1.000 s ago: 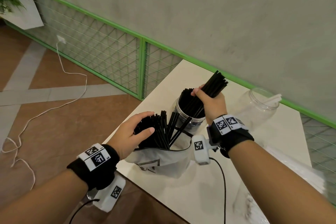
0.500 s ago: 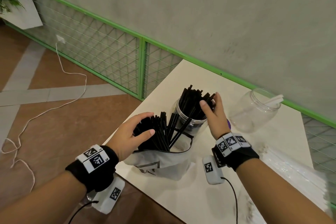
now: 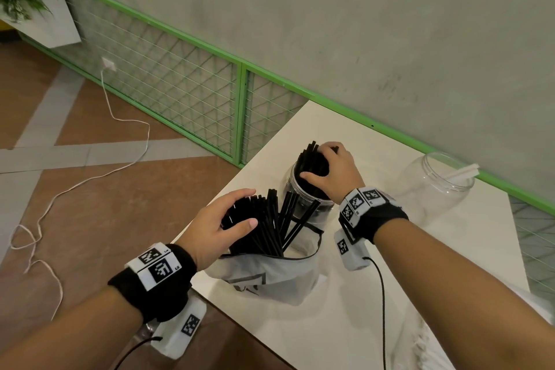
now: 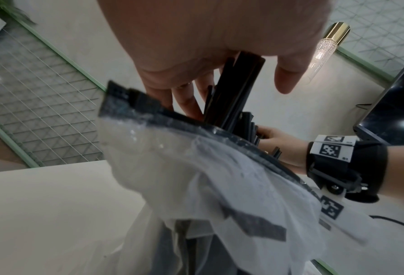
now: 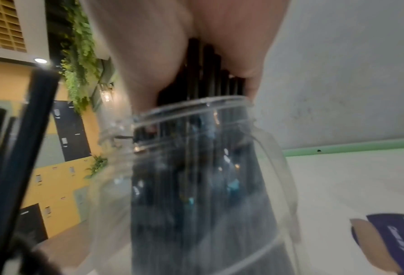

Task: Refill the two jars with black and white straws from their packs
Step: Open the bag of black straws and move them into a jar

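Far left: left hand (image 3: 216, 227), fingers (image 4: 187, 100) curled round the tops of black straws (image 3: 264, 222) standing in a white pack (image 3: 270, 276) at the near edge of the bench (image 3: 300, 330). Just beyond: clear jar (image 3: 295, 186) crammed with black straws, right hand (image 3: 333, 171) on top, fingers bent over and gripping the straw ends. Further right, well apart: second clear jar (image 3: 432, 189), upright, holding a few white straws (image 3: 462, 173).

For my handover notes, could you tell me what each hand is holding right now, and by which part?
The left hand grips the black straws in the pack by their upper ends. The right hand curls round the tops of the straws in the jar.
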Action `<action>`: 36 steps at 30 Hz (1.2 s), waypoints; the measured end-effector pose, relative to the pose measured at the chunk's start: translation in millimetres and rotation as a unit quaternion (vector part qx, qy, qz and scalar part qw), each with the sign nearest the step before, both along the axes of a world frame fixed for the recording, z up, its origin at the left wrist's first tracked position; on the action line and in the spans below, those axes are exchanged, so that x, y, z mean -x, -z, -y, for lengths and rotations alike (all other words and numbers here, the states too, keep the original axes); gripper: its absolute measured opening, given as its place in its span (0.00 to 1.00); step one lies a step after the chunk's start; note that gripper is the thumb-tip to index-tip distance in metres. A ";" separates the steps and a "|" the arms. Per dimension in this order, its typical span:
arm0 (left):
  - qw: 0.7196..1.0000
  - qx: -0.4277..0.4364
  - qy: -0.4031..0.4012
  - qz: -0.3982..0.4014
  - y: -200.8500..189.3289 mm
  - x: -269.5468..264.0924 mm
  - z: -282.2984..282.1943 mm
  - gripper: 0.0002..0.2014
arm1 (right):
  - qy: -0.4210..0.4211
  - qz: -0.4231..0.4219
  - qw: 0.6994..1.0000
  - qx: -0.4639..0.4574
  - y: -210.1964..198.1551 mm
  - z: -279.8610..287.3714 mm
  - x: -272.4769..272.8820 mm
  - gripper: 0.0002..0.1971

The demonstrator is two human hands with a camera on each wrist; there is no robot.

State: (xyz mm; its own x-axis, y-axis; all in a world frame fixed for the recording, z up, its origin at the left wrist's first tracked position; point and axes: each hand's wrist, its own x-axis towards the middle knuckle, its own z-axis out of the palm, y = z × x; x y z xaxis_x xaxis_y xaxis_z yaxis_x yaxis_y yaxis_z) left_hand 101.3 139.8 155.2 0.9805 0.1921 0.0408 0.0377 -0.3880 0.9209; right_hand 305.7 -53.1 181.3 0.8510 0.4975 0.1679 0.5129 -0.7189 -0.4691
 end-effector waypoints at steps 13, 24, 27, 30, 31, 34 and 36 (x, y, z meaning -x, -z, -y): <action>1.000 0.002 0.003 -0.007 -1.8 -4.0 0.8 0.26 | -0.006 0.023 0.998 -0.051 11.9 31.9 15.9 0.24; 1.000 0.001 0.002 -0.008 -5.0 -1.4 1.1 0.25 | -0.057 0.045 0.995 0.063 14.2 41.2 27.1 0.42; 1.000 0.001 0.001 -0.010 -5.1 -1.3 1.6 0.22 | -0.063 0.049 0.996 0.050 10.0 35.6 24.7 0.42; 1.000 0.005 0.000 -0.014 -4.1 -0.7 1.5 0.24 | -0.081 0.076 0.987 0.112 8.6 26.3 19.4 0.37; 1.000 0.005 0.000 -0.014 -3.9 -0.1 1.3 0.25 | -0.086 0.076 0.984 0.139 7.6 22.7 17.4 0.36; 1.000 0.009 0.000 -0.018 -3.2 1.3 1.1 0.25 | -0.088 0.077 0.980 0.159 3.8 16.1 9.6 0.29; 1.000 0.010 -0.001 -0.020 -3.0 1.7 0.8 0.25 | -0.091 0.090 0.977 0.173 2.3 14.3 6.4 0.26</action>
